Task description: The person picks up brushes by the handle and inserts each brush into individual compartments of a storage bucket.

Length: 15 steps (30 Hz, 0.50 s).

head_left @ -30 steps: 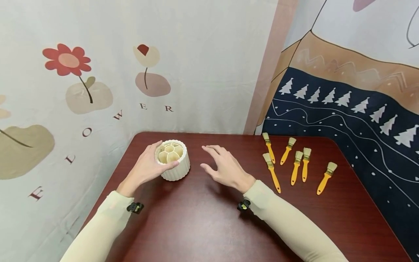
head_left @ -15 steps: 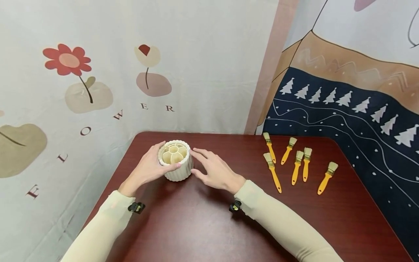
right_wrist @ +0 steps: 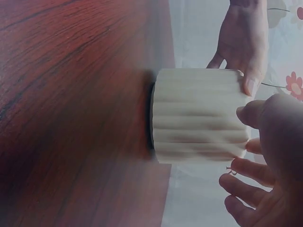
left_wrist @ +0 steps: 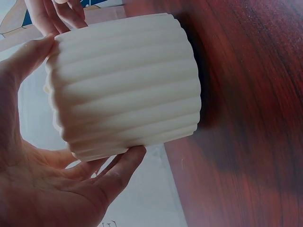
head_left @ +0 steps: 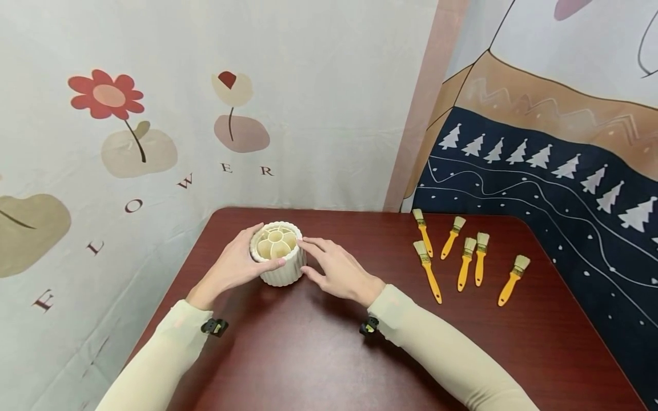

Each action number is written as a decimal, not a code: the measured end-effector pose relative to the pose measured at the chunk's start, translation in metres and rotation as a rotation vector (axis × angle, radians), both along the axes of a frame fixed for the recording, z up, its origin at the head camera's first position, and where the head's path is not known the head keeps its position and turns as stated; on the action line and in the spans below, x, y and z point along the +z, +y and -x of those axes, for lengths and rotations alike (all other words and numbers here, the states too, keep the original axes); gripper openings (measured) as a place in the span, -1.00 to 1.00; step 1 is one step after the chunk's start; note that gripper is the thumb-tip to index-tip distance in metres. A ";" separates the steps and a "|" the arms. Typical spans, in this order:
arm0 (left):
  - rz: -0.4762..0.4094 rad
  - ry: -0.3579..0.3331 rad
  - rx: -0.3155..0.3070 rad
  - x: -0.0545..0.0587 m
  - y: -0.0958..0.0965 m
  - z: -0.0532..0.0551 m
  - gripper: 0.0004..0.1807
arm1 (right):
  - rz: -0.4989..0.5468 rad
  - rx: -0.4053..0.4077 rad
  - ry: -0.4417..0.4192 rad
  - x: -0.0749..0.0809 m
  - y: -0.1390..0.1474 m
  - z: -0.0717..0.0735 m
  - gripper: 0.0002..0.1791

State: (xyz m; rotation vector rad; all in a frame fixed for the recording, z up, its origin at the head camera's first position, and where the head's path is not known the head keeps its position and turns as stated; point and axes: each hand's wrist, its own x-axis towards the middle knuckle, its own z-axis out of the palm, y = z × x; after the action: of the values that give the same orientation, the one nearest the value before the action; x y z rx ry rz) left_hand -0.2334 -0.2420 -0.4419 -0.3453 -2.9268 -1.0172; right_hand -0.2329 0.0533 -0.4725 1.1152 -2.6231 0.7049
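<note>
A cream-white ribbed pen holder [head_left: 283,268] stands upright on the table's far left part, its top divided into petal-shaped compartments around a round middle one. No contents show in the compartments. My left hand [head_left: 233,260] grips it from the left, thumb along the near rim and fingers round the far side. In the left wrist view, the pen holder [left_wrist: 125,85] sits between thumb and fingers. My right hand [head_left: 339,268] touches its right side with fingertips, fingers fairly straight. The right wrist view shows the right thumb [right_wrist: 251,113] at the rim of the pen holder [right_wrist: 199,118].
Several paintbrushes with yellow handles, such as one paintbrush [head_left: 428,273] and another paintbrush [head_left: 513,281], lie scattered on the right of the dark red-brown table [head_left: 308,354]. Printed cloths [head_left: 334,114] hang behind the table and along its sides.
My right hand has moved left from apart to touching the pen holder. The pen holder, gripped by my left hand, has shifted slightly right. The paintbrushes have stayed put.
</note>
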 end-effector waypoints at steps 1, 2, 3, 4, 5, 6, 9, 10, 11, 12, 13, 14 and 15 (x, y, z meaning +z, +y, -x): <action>0.000 -0.004 0.001 0.000 0.000 0.000 0.34 | 0.002 -0.003 0.000 0.000 0.000 0.000 -0.31; 0.001 -0.005 0.000 0.000 0.000 0.000 0.34 | 0.006 -0.006 -0.001 0.000 0.000 0.000 -0.32; 0.003 -0.006 -0.002 0.000 0.000 0.000 0.35 | 0.010 -0.010 -0.002 -0.001 0.001 0.000 -0.33; 0.006 -0.006 -0.005 0.000 0.000 0.000 0.35 | 0.015 -0.014 0.000 -0.001 0.001 0.000 -0.34; 0.009 -0.007 -0.007 0.000 0.001 -0.001 0.35 | 0.020 -0.017 0.001 -0.001 0.001 0.000 -0.35; 0.010 -0.007 -0.009 0.000 0.001 -0.001 0.35 | 0.026 -0.019 0.003 -0.001 0.001 0.000 -0.37; 0.014 -0.006 -0.016 0.000 0.002 -0.001 0.36 | 0.048 -0.027 0.020 -0.002 0.001 0.000 -0.42; 0.017 -0.004 -0.019 0.001 0.003 -0.001 0.36 | 0.055 -0.029 0.027 -0.002 0.002 0.000 -0.43; 0.018 -0.003 -0.021 0.001 0.004 -0.001 0.36 | 0.063 -0.031 0.034 -0.001 0.002 0.000 -0.45; 0.021 0.000 -0.023 0.001 0.004 -0.001 0.36 | 0.071 -0.031 0.044 -0.001 0.002 0.000 -0.46; 0.025 0.003 -0.025 0.001 0.005 -0.002 0.36 | 0.080 -0.033 0.053 -0.001 0.002 0.000 -0.48; 0.026 0.004 -0.027 0.002 0.006 -0.002 0.36 | 0.088 -0.035 0.062 -0.001 0.002 0.000 -0.49; 0.029 0.005 -0.027 0.002 0.006 -0.002 0.36 | 0.095 -0.037 0.070 -0.002 0.003 0.000 -0.50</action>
State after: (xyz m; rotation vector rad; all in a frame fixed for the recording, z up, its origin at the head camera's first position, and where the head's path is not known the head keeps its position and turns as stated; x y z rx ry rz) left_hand -0.2312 -0.2358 -0.4403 -0.3892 -2.9432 -0.9763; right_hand -0.2332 0.0558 -0.4742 1.0426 -2.5174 0.7605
